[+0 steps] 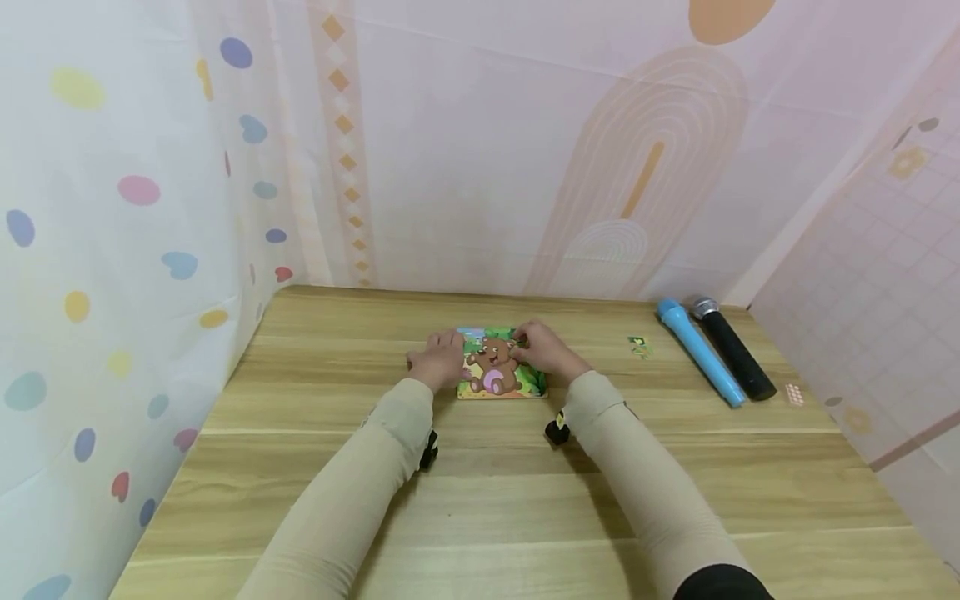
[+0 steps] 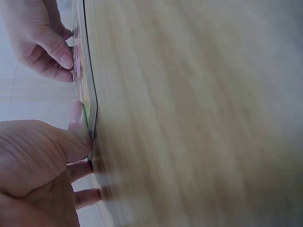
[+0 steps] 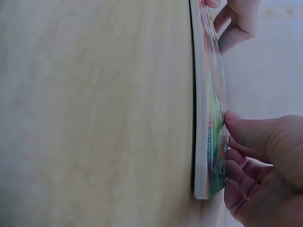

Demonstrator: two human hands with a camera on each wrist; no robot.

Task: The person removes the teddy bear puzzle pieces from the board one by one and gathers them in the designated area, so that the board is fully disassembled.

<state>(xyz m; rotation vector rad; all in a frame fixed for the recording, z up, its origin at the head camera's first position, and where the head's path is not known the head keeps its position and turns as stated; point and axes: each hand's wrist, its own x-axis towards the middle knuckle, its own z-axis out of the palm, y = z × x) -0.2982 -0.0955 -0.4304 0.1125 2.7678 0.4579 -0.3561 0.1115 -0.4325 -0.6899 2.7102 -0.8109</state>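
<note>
One flat bear board (image 1: 492, 363) lies on the table (image 1: 495, 500) straight ahead of me, at 12 o'clock. My left hand (image 1: 438, 358) holds its 9 o'clock edge, thumb on the rim and fingers down alongside. My right hand (image 1: 551, 350) is at about 2 o'clock on the board, thumb and fingers bunched narrow against the picture; I cannot tell whether they pinch anything. I judge the board light and stiff, likely to slide if I push it sideways, so the 9 o'clock edge is a good place to steady it. The printed face has a sheen and may be slippery under my fingertips; the pale side edge, seen from the right wrist, should give a surer hold. A small colourful piece (image 1: 639, 347) sits well apart at 3 o'clock; it looks flimsy, so I'd take it gently by its rim.
</note>
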